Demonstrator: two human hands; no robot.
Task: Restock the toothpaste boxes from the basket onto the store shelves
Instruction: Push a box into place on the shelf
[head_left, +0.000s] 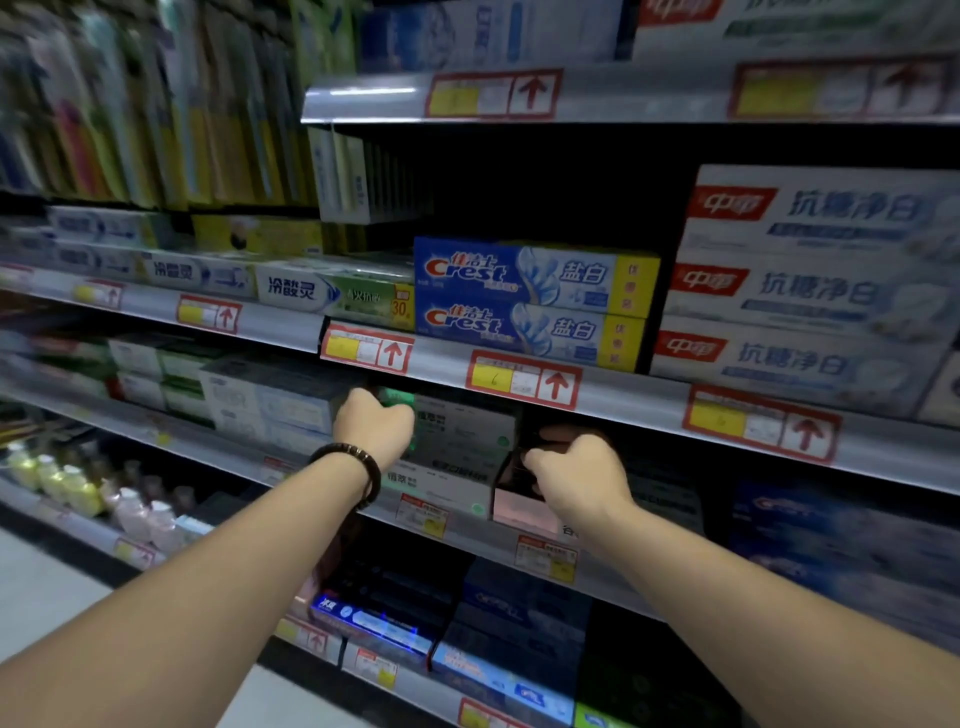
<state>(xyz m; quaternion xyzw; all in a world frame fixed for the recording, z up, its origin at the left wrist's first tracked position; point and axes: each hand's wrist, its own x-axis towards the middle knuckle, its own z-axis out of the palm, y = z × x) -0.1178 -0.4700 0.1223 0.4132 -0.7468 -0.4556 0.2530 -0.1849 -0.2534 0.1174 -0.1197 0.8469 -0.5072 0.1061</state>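
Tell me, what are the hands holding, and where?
The left hand grips the white-and-green toothpaste box at its upper left end. The right hand touches something dark, too shadowed to identify.

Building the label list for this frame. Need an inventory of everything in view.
Crest boxes: 2, blue with yellow ends, stacked, middle shelf centre.
White boxes with red logo: 3 showing, stacked, middle shelf right.
White-and-green boxes: count unclear, shelf below, between the hands.
Dark box: 1, at the right hand's fingers.
Bottles: several, yellow and pale pink, low shelf left.
Price tags: many, red with yellow, on shelf edges.
Bead bracelet: 1, dark, left wrist.
Left hand: on the white-and-green boxes.
Right hand: closed on the dark box.
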